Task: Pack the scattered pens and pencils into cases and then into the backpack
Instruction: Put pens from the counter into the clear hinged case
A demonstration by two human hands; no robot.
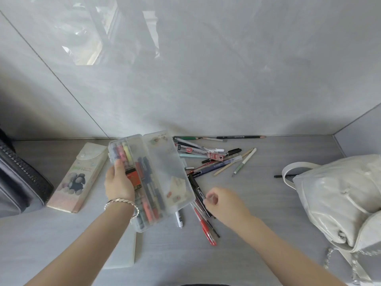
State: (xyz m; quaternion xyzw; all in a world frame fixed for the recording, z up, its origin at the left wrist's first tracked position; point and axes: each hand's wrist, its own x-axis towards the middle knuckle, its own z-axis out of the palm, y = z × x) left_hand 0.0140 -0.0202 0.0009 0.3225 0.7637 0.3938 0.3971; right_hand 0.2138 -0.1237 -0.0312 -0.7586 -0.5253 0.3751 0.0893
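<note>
Now, clear case (148,178): my left hand (118,182) grips its left long side, thumb over the rim. The lid is swung open to the right, coloured pens lie inside, and it sits mid-worktop (268,213).
Right hand (224,203): the fingers are curled just off the lid's near right corner, over the black pens (194,184). I cannot tell whether they have pinched one.
Key relation: the black pens and the red pen (204,226) run roughly parallel to the case's long sides, slanting toward the front edge. My right hand is nearer, with the open case just to its left.
Loose pile (214,156): behind the right hand, toward the back edge.
Pencils (241,137): along the back edge.
Printed case (80,174): just left of the clear one.
Backpack (340,193): at the right edge, well apart.
</note>
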